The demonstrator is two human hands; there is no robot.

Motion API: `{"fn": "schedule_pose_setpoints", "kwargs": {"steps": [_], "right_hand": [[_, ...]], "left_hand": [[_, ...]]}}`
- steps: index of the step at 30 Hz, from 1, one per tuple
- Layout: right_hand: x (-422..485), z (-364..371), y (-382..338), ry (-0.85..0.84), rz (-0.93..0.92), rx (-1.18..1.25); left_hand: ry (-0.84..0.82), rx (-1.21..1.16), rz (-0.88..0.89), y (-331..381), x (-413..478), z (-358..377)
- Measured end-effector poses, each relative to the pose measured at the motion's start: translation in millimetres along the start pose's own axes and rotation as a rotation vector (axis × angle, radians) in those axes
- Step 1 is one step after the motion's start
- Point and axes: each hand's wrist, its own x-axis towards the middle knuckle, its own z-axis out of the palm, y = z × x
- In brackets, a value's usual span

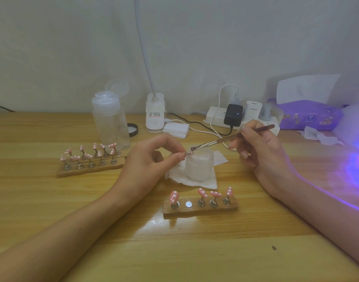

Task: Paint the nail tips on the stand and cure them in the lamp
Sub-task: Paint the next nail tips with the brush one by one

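lamp point(356, 122): cut off at right edge | nail tip point(189, 153): small, blurred, part-hidden

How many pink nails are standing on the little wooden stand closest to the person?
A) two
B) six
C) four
C: the near stand carries four pink nail tips, and one round metal spot between them is bare.

One wide-angle view, worn on the person's head, looks forward and down across the wooden table point(133, 251) toward the pale wall point(72, 47) at the far side. It sits close over the near edge; the curing lamp point(355, 119) is cut off at the right.
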Motion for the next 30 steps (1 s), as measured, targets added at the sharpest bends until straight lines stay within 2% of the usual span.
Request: {"fn": "schedule_pose_setpoints", "kwargs": {"steps": [6,10,14,18,23,26,30], "right_hand": [[0.8,-0.9,0.9,0.038,0.007,0.005],[-1.2,1.5,-0.1,-0.021,-0.013,-0.024],[0.5,-0.5,1.2,0.038,0.004,-0.021],[-0.5,0.1,0.4,-0.02,-0.033,-0.011],[1.0,-2.5,3.6,0.035,-0.035,-0.034],[1.1,-2.5,1.3,-0.009,-0.059,0.004],[0.0,-0.6,4.4,0.004,-0.052,-0.058]], "left_hand": [[-0.004,-0.029,-0.013,-0.4,0.1,-0.1],[0.002,-0.049,-0.028,-0.3,-0.1,0.1],[0.001,-0.061,-0.034,0.0,-0.3,-0.1],[-0.005,-0.059,-0.041,0.5,-0.1,0.0],[-0.006,-0.06,-0.049,1.8,-0.1,0.2],[-0.013,-0.063,-0.059,2.2,0.3,-0.3],[-0.025,-0.066,-0.066,2.3,-0.2,-0.8]]}}
